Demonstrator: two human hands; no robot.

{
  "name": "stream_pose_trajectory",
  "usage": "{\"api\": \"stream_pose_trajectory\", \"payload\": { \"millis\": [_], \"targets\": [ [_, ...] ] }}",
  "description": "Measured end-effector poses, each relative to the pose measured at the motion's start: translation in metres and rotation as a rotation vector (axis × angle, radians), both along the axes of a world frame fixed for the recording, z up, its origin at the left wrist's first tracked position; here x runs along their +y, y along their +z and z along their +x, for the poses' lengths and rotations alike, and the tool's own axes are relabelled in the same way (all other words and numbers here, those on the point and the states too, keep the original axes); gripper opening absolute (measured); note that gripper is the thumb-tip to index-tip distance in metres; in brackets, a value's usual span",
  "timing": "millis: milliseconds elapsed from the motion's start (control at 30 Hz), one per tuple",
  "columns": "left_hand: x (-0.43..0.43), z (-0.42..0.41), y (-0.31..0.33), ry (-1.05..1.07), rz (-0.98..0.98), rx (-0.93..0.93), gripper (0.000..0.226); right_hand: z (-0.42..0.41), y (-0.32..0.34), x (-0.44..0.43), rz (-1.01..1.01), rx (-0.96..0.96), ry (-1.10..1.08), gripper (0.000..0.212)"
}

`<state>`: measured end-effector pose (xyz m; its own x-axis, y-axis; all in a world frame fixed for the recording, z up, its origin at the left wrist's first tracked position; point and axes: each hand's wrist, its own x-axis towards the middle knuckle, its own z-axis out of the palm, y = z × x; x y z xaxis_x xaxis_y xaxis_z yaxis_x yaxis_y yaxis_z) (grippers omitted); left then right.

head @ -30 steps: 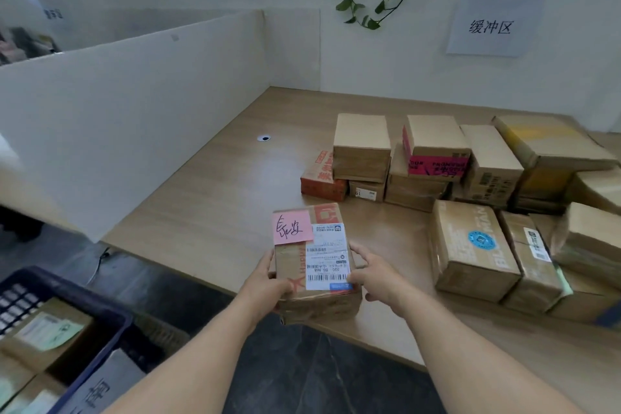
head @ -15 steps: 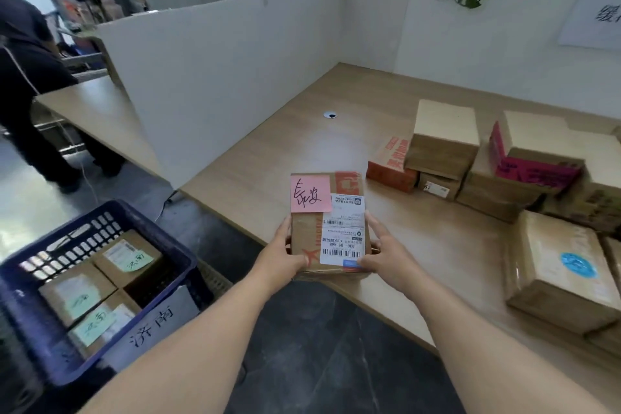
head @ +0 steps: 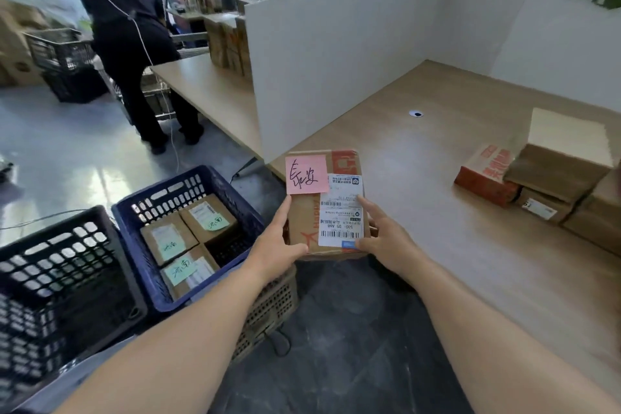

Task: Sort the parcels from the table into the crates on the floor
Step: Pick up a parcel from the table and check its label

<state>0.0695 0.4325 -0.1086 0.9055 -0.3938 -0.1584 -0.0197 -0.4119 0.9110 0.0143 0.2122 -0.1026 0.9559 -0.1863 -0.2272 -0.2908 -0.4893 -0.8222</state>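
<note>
A worker holds a cardboard parcel [head: 307,217] in both hands, in the air to the right of the blue crate [head: 137,255] and higher than its rim. The left hand [head: 279,245] has its grip closed round the parcel's lower left corner, thumb lying up the left edge. The right hand [head: 386,239] clamps the lower right side, its forefinger stretched across the white shipping label [head: 341,212]. A pink note [head: 306,175] with handwriting covers the parcel's upper left face.

The blue crate stands on the floor and holds three parcels [head: 201,212], each bearing a green note, packed side by side with one corner of the crate bare. Touching its left side is a black crate [head: 50,265]; what lies in it cannot be made out. Against its right side, under the held parcel, sits a tan perforated crate [head: 268,306].

Right of the blue crate runs the wooden bench [head: 437,212], with a white divider [head: 336,60] standing along its left edge. Far to the right of the blue crate, more parcels are stacked on the bench [head: 564,158], a red-and-white box [head: 487,175] touching them at the near end.

Beyond the blue crate, well apart, a second person in dark clothes [head: 124,27] stands facing away.
</note>
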Motion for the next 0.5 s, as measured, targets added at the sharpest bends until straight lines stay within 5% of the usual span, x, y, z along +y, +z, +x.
{"api": "stream_pose_trajectory", "payload": {
  "millis": [500],
  "targets": [
    [0.282,0.109,-0.028,0.253,0.051,0.109,0.100,0.167,-0.025,0.280,-0.075,0.103,0.251,0.088]
  ]
}}
